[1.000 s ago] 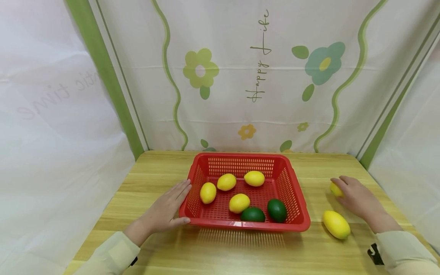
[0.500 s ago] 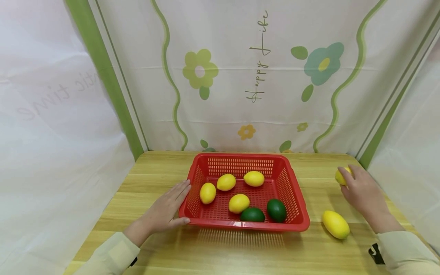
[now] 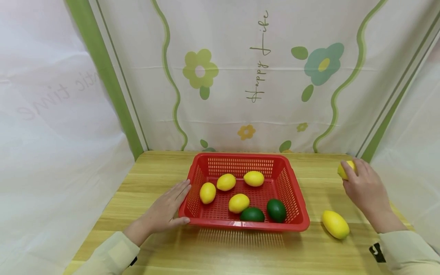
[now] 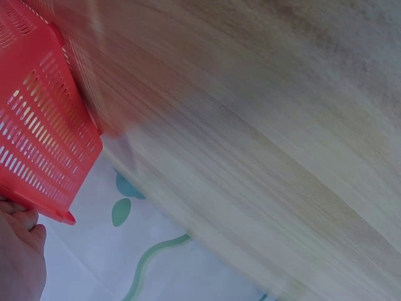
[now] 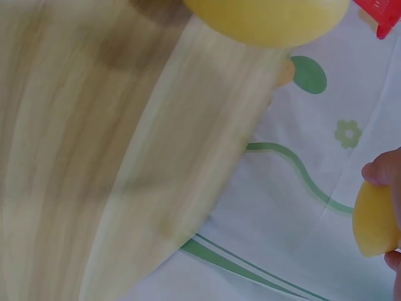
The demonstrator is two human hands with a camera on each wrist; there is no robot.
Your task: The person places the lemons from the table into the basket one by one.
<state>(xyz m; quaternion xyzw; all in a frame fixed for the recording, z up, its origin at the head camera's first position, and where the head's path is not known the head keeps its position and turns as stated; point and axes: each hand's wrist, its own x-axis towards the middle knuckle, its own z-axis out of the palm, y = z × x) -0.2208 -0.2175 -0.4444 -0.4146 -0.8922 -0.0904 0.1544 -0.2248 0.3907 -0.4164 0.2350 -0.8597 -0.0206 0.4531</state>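
My right hand (image 3: 367,188) grips a yellow lemon (image 3: 346,170) between thumb and fingers, raised over the table's right side. The right wrist view shows this lemon (image 5: 374,222) at the right edge, partly covered by the fingers. Below that hand, a larger oblong yellow fruit (image 3: 335,224) with a greenish tip lies on the table. My left hand (image 3: 164,209) rests against the left rim of a red plastic basket (image 3: 275,226), fingers extended, thumb at the front corner. Inside the basket lie several lemons (image 3: 239,203) and two dark green egg-shaped fruits (image 3: 276,210).
The basket stands mid-table on the wood-grain tabletop (image 3: 154,252). A white curtain (image 3: 223,103) printed with flowers and lettering hangs behind the table's back edge, and more white cloth (image 3: 62,152) closes in both sides.
My right hand has lifted the lemon off the table, moving up and slightly right. My left hand, the basket and its fruit have stayed in place.
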